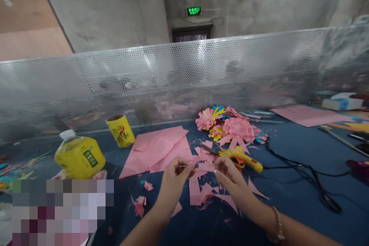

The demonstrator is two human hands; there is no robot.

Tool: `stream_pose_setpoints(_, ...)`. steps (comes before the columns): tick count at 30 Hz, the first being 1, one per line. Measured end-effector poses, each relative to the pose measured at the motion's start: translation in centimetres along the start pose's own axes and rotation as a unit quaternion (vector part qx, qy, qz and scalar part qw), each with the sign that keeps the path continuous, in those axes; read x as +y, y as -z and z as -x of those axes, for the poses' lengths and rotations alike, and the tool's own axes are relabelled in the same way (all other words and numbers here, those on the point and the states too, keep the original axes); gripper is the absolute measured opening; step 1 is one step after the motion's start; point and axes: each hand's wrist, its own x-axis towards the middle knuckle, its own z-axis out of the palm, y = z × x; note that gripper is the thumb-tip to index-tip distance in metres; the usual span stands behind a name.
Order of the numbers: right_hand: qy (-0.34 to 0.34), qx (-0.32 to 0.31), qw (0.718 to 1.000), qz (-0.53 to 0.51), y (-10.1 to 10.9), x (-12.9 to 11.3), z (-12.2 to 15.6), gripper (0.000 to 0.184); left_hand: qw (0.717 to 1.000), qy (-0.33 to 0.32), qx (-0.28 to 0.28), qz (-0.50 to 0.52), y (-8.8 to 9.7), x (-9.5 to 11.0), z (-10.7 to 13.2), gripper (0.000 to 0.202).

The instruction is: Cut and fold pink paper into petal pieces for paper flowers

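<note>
My left hand (177, 175) is closed, thumb and forefinger pinching a small piece of pink paper (190, 164). Across from it, my right hand (232, 180) has its fingertips drawn together; whatever they hold is too small to make out. Pink paper scraps (198, 190) lie below and between both hands. Just beyond my right hand rests a yellow-handled tool (252, 161), its dark pointed end toward the left. Behind it is a pile of pink, yellow and blue paper flowers (238, 128). Small folded pink pieces (140, 205) lie left of my left forearm.
Pink sheets (161, 148) lie ahead on the blue table, near a yellow cardboard tube (121, 130) and a yellow-filled bottle (82, 155). A black cord (308, 167) crosses the right side. A perforated metal screen (144, 80) bounds the back. Blurred blocks cover the lower left.
</note>
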Motion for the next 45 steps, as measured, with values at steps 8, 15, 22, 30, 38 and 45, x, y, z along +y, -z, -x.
stream_pose_setpoints(8, 0.034, -0.117, 0.986, 0.117, -0.6, -1.2, 1.4, 0.01, 0.998, -0.02, 0.067, 0.005, 1.5, 1.5, -0.7, 0.021)
stream_pose_setpoints(15, 0.082, -0.113, 0.975, 0.174, -0.4, -0.4, 0.8, 0.008, 0.995, -0.071, 0.07, -0.028, 2.8, 1.2, -1.4, 0.02)
stream_pose_setpoints(22, 0.116, -0.12, 0.963, 0.209, -0.2, 0.1, 0.4, 0.009, 0.989, -0.104, 0.084, -0.069, 3.1, 0.8, -1.7, 0.02)
stream_pose_setpoints(30, 0.159, -0.159, 0.949, 0.221, 0.0, -1.0, 0.5, 0.012, 0.985, -0.103, 0.112, -0.081, 3.7, 1.1, -2.2, 0.027)
stream_pose_setpoints(38, 0.146, -0.17, 0.949, 0.221, 0.1, -0.3, 0.4, 0.012, 0.99, -0.073, 0.083, -0.09, 3.5, 0.5, -2.2, 0.029)
stream_pose_setpoints(45, 0.135, -0.182, 0.945, 0.237, 0.1, -0.3, 0.5, 0.01, 0.989, -0.072, 0.085, -0.101, 3.5, 0.6, -2.2, 0.028)
